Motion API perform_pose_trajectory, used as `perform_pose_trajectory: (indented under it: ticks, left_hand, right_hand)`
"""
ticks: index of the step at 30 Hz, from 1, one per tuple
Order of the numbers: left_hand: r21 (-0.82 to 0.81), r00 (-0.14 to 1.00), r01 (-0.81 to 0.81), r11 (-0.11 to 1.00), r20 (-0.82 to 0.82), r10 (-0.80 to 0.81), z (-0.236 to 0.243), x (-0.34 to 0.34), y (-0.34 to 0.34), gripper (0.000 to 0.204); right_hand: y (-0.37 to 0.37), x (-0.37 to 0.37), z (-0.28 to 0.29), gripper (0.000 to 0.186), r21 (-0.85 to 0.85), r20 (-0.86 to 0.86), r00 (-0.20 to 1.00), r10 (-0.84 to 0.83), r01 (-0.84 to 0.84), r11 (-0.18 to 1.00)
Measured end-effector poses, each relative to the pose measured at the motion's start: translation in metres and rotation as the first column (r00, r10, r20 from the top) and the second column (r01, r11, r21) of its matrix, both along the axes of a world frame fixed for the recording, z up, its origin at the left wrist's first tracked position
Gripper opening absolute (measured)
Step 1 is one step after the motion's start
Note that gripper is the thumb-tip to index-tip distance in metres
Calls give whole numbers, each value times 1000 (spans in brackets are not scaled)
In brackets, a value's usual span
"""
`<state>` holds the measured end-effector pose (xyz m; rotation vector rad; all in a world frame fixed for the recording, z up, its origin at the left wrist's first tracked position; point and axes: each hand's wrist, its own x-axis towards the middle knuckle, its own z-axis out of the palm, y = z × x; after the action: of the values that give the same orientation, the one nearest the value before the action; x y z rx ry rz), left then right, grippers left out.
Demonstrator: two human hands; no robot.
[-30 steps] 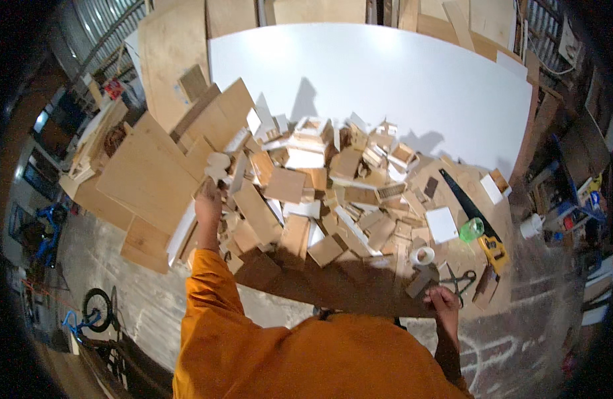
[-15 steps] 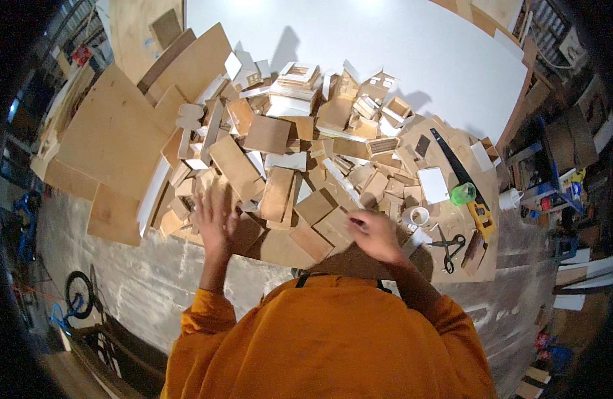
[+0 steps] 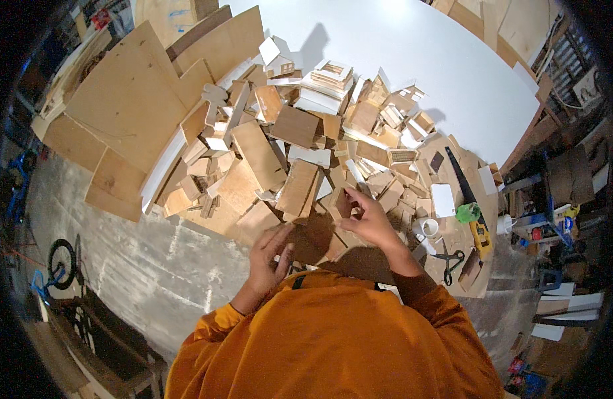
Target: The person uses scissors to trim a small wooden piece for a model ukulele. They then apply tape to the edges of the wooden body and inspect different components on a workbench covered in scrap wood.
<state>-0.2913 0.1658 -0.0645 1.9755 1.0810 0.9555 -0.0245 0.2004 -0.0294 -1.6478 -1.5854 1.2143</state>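
Note:
My right hand [image 3: 371, 219] grips a small flat wood block [image 3: 339, 202] between thumb and fingers and tilts it up over the near middle of the worktable. Lower and to the left, my left hand [image 3: 270, 258] is open at the table's near edge, fingers stretched out and holding nothing. Just beyond it lies a tan wood board [image 3: 296, 188], with a longer board [image 3: 258, 156] to its left. A heap of wood offcuts and small model-house parts spreads beyond both hands. Shadow falls over the tabletop between the hands.
At the right lie scissors [image 3: 448, 261], a handsaw [image 3: 460, 174] with a yellow handle, a green object [image 3: 468, 213] and a white tape roll [image 3: 426, 228]. Large plywood sheets [image 3: 120, 100] lean at the left. A white panel [image 3: 412, 46] stretches behind the heap.
My left hand has drawn back from the heap toward me. My right hand now has a wood block raised in its grip. The whole view has shifted and turned slightly.

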Motion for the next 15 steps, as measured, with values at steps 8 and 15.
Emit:
perform_pose_trajectory:
  ticks: [8, 15]
  left_hand:
    - [-745, 831, 281, 605, 504, 234, -9, 39, -21, 54]
    - [-760, 703, 422, 495, 619, 351, 1, 43, -12, 53]
  right_hand:
    - [-38, -44, -8, 81, 321, 17, 992, 122, -121, 939]
    - [-48, -38, 1, 76, 198, 44, 975, 217, -222, 955]
